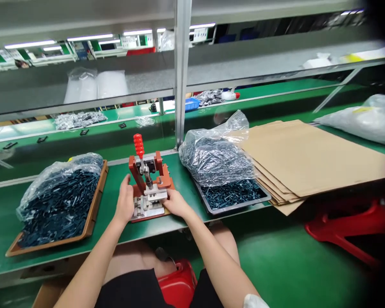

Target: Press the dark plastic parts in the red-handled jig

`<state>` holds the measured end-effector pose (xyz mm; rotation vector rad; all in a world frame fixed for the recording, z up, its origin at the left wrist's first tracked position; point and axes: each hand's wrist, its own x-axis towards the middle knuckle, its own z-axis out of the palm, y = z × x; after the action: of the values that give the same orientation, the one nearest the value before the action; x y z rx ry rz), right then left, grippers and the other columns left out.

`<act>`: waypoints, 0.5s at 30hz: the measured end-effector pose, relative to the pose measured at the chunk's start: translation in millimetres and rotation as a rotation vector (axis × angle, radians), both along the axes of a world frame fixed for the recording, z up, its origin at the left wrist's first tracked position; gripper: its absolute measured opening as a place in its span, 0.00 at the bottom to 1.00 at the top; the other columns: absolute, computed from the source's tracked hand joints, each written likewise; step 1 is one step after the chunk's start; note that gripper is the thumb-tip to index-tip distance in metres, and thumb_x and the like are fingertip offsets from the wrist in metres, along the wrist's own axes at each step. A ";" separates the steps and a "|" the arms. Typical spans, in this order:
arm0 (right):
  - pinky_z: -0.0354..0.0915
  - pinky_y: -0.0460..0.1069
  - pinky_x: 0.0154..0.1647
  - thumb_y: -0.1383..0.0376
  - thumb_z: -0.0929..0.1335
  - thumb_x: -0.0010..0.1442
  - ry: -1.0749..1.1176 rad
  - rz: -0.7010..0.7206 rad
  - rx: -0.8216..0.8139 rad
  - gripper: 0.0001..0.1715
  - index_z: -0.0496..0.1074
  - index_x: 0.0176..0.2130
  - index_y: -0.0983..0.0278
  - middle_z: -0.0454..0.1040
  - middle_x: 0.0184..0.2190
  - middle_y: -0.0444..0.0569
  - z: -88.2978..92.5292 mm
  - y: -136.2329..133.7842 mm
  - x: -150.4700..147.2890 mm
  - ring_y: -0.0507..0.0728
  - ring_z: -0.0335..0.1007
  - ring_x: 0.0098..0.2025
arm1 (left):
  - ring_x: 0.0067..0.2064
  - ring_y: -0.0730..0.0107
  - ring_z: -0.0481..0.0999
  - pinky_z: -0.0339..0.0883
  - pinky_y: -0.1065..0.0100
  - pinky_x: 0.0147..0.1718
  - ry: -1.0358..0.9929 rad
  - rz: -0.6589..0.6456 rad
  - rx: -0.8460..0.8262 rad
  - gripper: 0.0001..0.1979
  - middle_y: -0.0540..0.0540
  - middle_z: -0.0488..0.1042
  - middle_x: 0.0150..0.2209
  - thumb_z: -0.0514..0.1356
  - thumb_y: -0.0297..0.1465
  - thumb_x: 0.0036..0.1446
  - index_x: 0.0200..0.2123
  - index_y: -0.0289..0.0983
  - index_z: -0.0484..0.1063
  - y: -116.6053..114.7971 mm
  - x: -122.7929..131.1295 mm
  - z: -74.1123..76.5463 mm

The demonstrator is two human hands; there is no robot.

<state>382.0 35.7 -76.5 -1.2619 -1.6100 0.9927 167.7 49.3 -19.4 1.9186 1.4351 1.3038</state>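
A toggle clamp fixture (pixel 162 182) with a rust-red frame and an upright red handle (pixel 138 145) stands on the green bench in front of me. My left hand (pixel 125 201) is at its left side, fingers stretched upward along the frame and nothing visible in them. At the lower right of the fixture, my right hand (pixel 176 203) has its fingers closed against the edge of a silvery metal block (pixel 156 193). Whatever those fingertips pinch is hidden. Below the block lies a metal slide base (pixel 144 207).
To the left, a brown tray (pixel 91 222) holds dark blue small parts partly under plastic. A dark tray (pixel 235 207) with small parts and a plastic bag (pixel 223 160) stands right of the fixture. Cardboard sheets (pixel 314 158) overhang the bench edge. A metal post (pixel 181 72) rises behind.
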 end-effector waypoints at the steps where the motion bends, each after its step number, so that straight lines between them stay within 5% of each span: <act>1: 0.72 0.52 0.49 0.72 0.69 0.56 0.009 0.007 -0.002 0.15 0.80 0.42 0.62 0.84 0.42 0.48 0.3 0.5 0.0 0.61 0.80 0.46 | 0.71 0.55 0.59 0.51 0.51 0.71 -0.075 0.033 0.094 0.32 0.34 0.61 0.69 0.43 0.51 0.70 0.68 0.38 0.58 4.5 6.5 15.4; 4: 0.72 0.52 0.49 0.72 0.68 0.56 0.005 0.006 -0.013 0.15 0.80 0.43 0.63 0.84 0.42 0.48 -0.2 0.4 -0.3 0.60 0.80 0.45 | 0.71 0.56 0.58 0.53 0.52 0.70 -0.227 -0.048 0.334 0.29 0.37 0.58 0.70 0.49 0.45 0.70 0.69 0.41 0.55 13.8 40.6 74.7; 6: 0.72 0.52 0.49 0.72 0.68 0.56 -0.007 -0.005 -0.018 0.15 0.80 0.43 0.63 0.84 0.42 0.48 0.2 -0.7 -0.2 0.60 0.80 0.45 | 0.65 0.57 0.68 0.64 0.53 0.65 -0.280 -0.194 0.359 0.28 0.36 0.61 0.68 0.51 0.43 0.70 0.69 0.42 0.53 13.4 65.1 110.2; 8: 0.72 0.52 0.49 0.72 0.68 0.55 -0.011 -0.018 -0.011 0.16 0.80 0.43 0.63 0.84 0.42 0.48 2.0 -2.0 -0.1 0.60 0.80 0.45 | 0.54 0.62 0.76 0.73 0.55 0.55 -0.278 -0.273 0.358 0.25 0.38 0.69 0.59 0.52 0.41 0.70 0.67 0.43 0.54 5.3 82.7 127.1; 11: 0.73 0.51 0.47 0.73 0.68 0.54 -0.003 -0.002 -0.002 0.17 0.80 0.43 0.63 0.84 0.43 0.48 5.6 -3.5 -0.2 0.61 0.80 0.45 | 0.46 0.63 0.75 0.75 0.54 0.49 -0.208 -0.244 0.529 0.19 0.44 0.70 0.47 0.56 0.37 0.66 0.59 0.45 0.60 -17.9 89.4 111.1; 15: 0.72 0.50 0.47 0.75 0.67 0.53 -0.020 0.019 0.032 0.19 0.80 0.42 0.62 0.84 0.43 0.47 6.5 -3.5 1.5 0.60 0.80 0.45 | 0.50 0.60 0.74 0.73 0.49 0.51 -0.103 -0.287 0.725 0.16 0.43 0.69 0.47 0.57 0.33 0.66 0.54 0.46 0.59 -31.3 72.2 79.2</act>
<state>383.5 32.2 -70.0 -1.2413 -1.6496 0.9648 240.0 18.1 59.8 2.3219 0.6245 1.9015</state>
